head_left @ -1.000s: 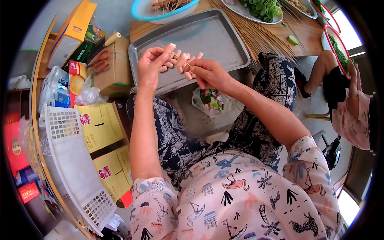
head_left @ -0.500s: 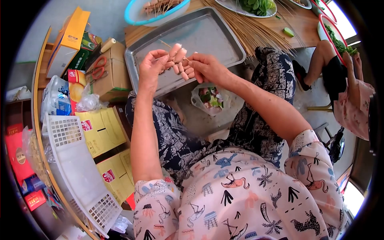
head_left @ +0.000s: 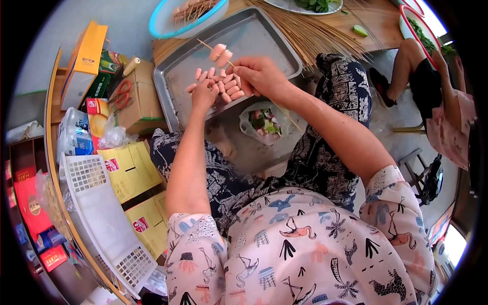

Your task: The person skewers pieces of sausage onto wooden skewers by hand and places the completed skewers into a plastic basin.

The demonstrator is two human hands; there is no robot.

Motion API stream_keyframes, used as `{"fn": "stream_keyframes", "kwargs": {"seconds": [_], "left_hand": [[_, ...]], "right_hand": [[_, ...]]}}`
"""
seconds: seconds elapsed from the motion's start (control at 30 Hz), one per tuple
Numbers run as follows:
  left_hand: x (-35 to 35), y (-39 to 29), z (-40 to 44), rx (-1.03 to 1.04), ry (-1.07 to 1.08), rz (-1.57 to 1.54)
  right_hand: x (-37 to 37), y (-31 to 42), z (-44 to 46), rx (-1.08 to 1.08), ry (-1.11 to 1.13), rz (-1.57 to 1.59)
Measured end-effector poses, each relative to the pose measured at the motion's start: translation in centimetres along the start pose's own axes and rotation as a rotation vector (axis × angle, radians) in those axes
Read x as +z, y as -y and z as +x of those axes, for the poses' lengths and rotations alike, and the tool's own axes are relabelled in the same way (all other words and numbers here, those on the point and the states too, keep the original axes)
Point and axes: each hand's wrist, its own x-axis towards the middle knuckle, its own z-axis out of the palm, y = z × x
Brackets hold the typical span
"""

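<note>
My right hand (head_left: 259,76) is closed on a thin wooden skewer (head_left: 288,117), held above the tray's near side. Two pink sausage pieces (head_left: 220,55) are threaded near its far tip. Lower and to the left, my left hand (head_left: 204,93) touches a pile of short pink sausages (head_left: 231,87); its fingertips are closed among them, and whether they grip one is unclear. The pile lies at the near edge of the metal tray (head_left: 175,76).
A blue-rimmed bowl (head_left: 154,20) of skewered sausages stands behind the tray. Loose skewers (head_left: 305,30), a lime piece (head_left: 360,31) and a plate of greens (head_left: 333,7) are right. Boxes stand left; a bag (head_left: 264,124) lies below. Another person (head_left: 414,61) sits right.
My left hand has left the skewer and dropped down to the sausage pile. The right hand now holds the skewer alone, its two sausage pieces raised. The whole view has shifted slightly.
</note>
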Motion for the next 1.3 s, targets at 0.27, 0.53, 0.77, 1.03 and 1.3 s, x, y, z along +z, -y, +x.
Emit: {"fn": "stream_keyframes", "kwargs": {"seconds": [0.27,0.53,0.77,1.03,1.3], "left_hand": [[-2.1,-3.1,-0.6,-0.229,0.021,-0.303],[-13.0,-3.3,-2.9,-0.191,0.145,-1.39],[-12.9,-1.4,-4.2,-0.154,0.11,-1.574],[-12.5,-2.6,-4.7,-0.116,0.046,-1.464],[-12.2,-3.7,-4.9,-0.107,0.004,-1.391]], "right_hand": [[-0.1,0.4,-0.5,0.041,0.021,-0.006],[0.8,0.3,-1.4,0.045,0.17,-0.071],[1.9,-0.9,-1.6,0.044,0.25,-0.16],[2.5,-0.8,-1.5,0.058,0.258,-0.141],[2.6,-0.5,-1.7,0.069,0.259,-0.143]]}}
